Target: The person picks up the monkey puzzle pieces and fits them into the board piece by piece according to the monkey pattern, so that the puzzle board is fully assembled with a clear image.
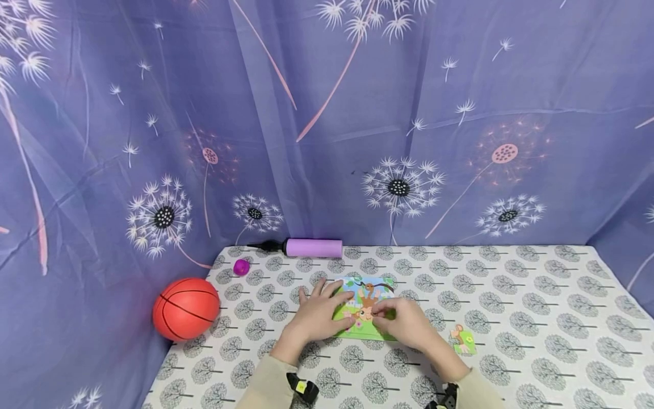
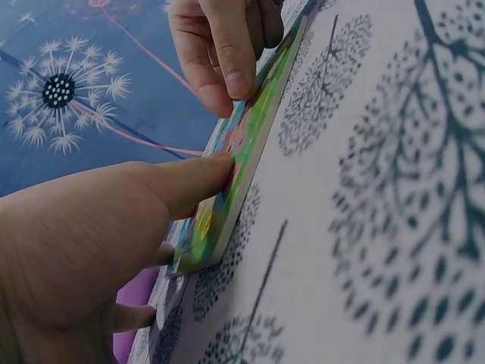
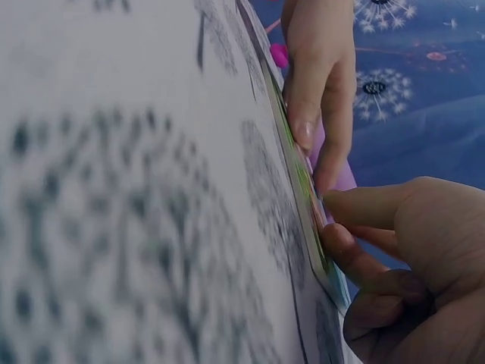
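Note:
A jigsaw puzzle (image 1: pixel 375 329) with a monkey picture lies flat in its thin board on the table. My left hand (image 1: pixel 321 312) is spread over the puzzle's left side, its thumb resting on the picture. The left wrist view shows the thumb (image 2: pixel 198 180) against the puzzle's surface near the front edge. Thumb and forefinger of my right hand (image 1: pixel 406 322) come together at the monkey's face and pinch a puzzle piece low on the board. That piece is mostly hidden by the fingertips. A loose puzzle piece (image 1: pixel 464 339) lies to the right of the board, beside my right forearm.
A red ball (image 1: pixel 186 309) sits at the table's left edge. Behind it are a small purple object (image 1: pixel 241 267) and a purple hand pump (image 1: pixel 314 248) with a black nozzle. A tree-print cloth (image 1: pixel 541 318) covers the table, and a purple curtain (image 1: pixel 327 170) hangs behind.

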Action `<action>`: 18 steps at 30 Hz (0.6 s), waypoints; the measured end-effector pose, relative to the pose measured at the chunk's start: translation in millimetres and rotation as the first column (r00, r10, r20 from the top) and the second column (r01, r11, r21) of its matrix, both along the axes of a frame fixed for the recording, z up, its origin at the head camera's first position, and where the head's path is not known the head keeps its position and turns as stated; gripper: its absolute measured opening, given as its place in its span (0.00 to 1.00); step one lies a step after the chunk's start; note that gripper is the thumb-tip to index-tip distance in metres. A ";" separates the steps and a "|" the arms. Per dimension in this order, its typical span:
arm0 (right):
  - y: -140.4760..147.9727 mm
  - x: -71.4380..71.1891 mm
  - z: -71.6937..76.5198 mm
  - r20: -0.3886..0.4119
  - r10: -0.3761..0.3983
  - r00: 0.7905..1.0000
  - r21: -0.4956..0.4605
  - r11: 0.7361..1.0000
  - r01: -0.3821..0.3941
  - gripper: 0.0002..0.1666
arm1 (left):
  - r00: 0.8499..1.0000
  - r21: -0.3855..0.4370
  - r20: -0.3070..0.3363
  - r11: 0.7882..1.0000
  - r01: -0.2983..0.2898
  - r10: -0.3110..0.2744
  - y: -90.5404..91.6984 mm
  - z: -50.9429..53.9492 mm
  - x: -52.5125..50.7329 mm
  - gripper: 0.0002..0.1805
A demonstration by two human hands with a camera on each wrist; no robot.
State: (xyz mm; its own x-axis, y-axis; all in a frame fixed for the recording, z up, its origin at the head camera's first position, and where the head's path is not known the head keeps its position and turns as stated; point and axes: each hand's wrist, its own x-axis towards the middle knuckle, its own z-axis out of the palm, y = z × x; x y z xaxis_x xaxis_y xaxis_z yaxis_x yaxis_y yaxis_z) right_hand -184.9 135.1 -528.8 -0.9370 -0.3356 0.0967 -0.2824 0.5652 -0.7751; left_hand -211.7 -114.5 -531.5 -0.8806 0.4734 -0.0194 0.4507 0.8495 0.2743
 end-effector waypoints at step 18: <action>80.5 15.2 9.5 -0.008 -0.142 0.990 0.057 0.988 0.142 0.12 | 1.000 -0.064 0.001 0.998 -0.028 0.028 28.8 5.2 8.5 0.41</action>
State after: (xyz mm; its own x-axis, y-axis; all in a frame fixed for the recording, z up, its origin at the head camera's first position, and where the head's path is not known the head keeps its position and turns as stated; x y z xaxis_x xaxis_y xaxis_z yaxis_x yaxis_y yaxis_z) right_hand -169.7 215.6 -519.3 -0.9753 -0.2039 0.0853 -0.1992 0.6435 -0.7391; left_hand -203.2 -85.6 -526.2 -0.8934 0.4463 -0.0507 0.4260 0.8777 0.2194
